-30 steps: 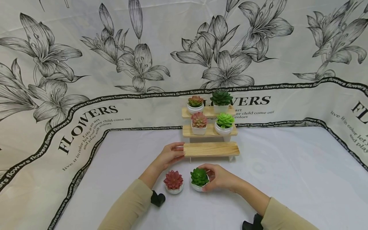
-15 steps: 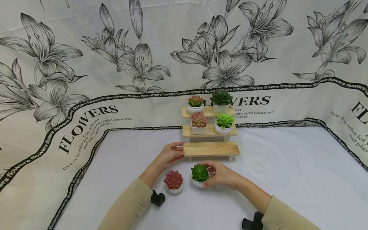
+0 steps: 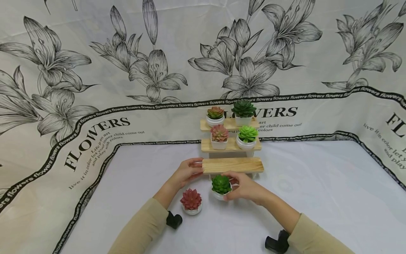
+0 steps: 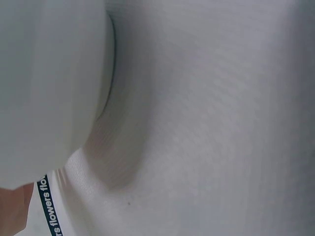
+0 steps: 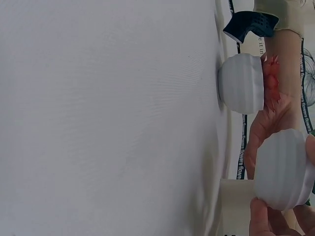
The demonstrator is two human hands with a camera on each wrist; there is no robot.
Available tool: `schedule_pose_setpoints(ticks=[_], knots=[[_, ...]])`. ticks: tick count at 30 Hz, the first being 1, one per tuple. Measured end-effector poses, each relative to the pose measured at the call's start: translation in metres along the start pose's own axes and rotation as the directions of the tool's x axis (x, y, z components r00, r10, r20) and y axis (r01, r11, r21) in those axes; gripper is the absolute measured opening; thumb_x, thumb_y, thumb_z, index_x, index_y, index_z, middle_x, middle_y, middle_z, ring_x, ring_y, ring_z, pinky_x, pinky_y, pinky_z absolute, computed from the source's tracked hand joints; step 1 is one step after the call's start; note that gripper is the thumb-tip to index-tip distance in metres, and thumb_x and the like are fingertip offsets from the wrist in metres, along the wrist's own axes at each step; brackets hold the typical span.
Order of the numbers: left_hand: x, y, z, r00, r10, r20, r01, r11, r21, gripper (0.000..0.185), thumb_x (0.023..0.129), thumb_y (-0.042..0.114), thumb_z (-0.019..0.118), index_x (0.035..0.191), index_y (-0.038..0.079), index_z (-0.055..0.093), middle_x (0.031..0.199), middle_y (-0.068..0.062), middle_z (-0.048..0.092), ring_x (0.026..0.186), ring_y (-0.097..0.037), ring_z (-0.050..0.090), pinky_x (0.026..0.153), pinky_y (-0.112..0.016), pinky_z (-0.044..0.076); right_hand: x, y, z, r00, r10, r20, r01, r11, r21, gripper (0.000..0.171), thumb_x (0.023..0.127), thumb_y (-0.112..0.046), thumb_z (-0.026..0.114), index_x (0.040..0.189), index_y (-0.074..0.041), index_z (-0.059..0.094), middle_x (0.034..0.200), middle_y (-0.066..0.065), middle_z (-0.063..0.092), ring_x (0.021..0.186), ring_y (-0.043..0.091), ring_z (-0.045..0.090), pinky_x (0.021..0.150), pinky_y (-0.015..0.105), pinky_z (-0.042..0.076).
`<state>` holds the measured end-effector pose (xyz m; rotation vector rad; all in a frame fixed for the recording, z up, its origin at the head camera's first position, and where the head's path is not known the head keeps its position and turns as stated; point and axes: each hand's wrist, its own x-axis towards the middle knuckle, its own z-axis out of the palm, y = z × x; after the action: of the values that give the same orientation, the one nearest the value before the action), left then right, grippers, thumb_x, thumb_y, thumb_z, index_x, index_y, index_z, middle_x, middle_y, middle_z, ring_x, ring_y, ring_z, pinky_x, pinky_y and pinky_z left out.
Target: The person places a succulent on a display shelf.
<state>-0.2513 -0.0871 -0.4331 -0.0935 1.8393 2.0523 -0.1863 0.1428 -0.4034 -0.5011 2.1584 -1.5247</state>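
Observation:
My right hand point(image 3: 245, 187) grips the white pot of a dark green artificial succulent point(image 3: 221, 185), fingers and thumb around its side. In the right wrist view this white pot point(image 5: 281, 169) is raised off the tablecloth, just in front of the stand. My left hand point(image 3: 187, 171) holds the left end of the bottom board of a three-tier wooden plant stand point(image 3: 233, 165). A red succulent point(image 3: 191, 200) in a white pot stands on the table near my left forearm. Its pot point(image 4: 49, 83) fills the left side of the left wrist view, blurred.
Two potted succulents, pink point(image 3: 219, 134) and bright green point(image 3: 248, 134), stand on the middle tier. The top tier bears a reddish-green one point(image 3: 215, 113) and a dark green one point(image 3: 244, 108). A flower-print cloth point(image 3: 158, 77) hangs behind the white table point(image 3: 317, 183).
My right hand has carried the green succulent up and forward, toward the stand's bottom board. The left hand stays at the board's end, and the red succulent has not moved.

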Motion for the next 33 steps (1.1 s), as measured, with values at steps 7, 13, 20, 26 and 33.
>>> schedule_pose_setpoints(ticks=[7,13,20,26,33], knots=[[0.001,-0.001,0.0,1.0,0.005,-0.003,-0.005,1.0,0.003,0.045,0.087,-0.009,0.056,0.131,-0.002,0.05,0.113,-0.019,0.056,0.091,-0.018,0.058,0.089,-0.036,0.051,0.003,-0.004,-0.004,0.999,-0.025,-0.044,0.025,1.0,0.004,0.07,0.071,-0.006,0.077,0.131,0.005,0.044,0.117,0.014,0.054,0.103,0.025,0.05,0.09,0.038,0.047],[0.001,-0.001,0.0,1.0,0.002,-0.002,-0.002,1.0,0.003,0.046,0.087,-0.009,0.057,0.131,-0.002,0.049,0.112,-0.018,0.057,0.091,-0.018,0.058,0.089,-0.035,0.051,0.007,-0.006,-0.007,0.997,-0.022,-0.074,0.025,0.999,0.043,0.072,0.071,-0.004,0.077,0.132,0.007,0.042,0.117,0.015,0.056,0.1,0.021,0.054,0.088,0.033,0.049],[0.0,-0.001,-0.001,1.0,0.0,0.0,0.0,1.0,0.002,0.045,0.087,-0.009,0.056,0.131,-0.002,0.049,0.114,-0.018,0.055,0.091,-0.018,0.058,0.09,-0.036,0.05,0.014,-0.012,-0.011,0.992,-0.014,-0.126,0.019,0.999,0.041,0.071,0.07,-0.006,0.078,0.132,0.005,0.044,0.114,0.014,0.056,0.095,0.021,0.054,0.083,0.031,0.048],[-0.001,0.0,0.0,1.0,0.002,-0.003,-0.002,1.0,-0.007,0.045,0.087,-0.009,0.056,0.131,-0.002,0.049,0.112,-0.017,0.056,0.09,-0.017,0.058,0.089,-0.035,0.051,0.019,-0.015,-0.014,0.989,0.024,-0.149,-0.018,0.999,0.04,0.07,0.072,-0.008,0.078,0.133,0.001,0.045,0.112,0.014,0.055,0.095,0.023,0.052,0.08,0.031,0.048],[-0.001,0.0,0.0,1.0,-0.003,-0.003,0.002,1.0,-0.01,0.045,0.087,-0.009,0.056,0.132,-0.002,0.049,0.113,-0.017,0.056,0.09,-0.017,0.058,0.089,-0.035,0.051,0.026,-0.017,-0.018,0.987,-0.013,-0.163,0.017,1.0,0.023,0.069,0.072,-0.006,0.076,0.132,0.004,0.044,0.11,0.016,0.055,0.091,0.023,0.052,0.075,0.029,0.048]])
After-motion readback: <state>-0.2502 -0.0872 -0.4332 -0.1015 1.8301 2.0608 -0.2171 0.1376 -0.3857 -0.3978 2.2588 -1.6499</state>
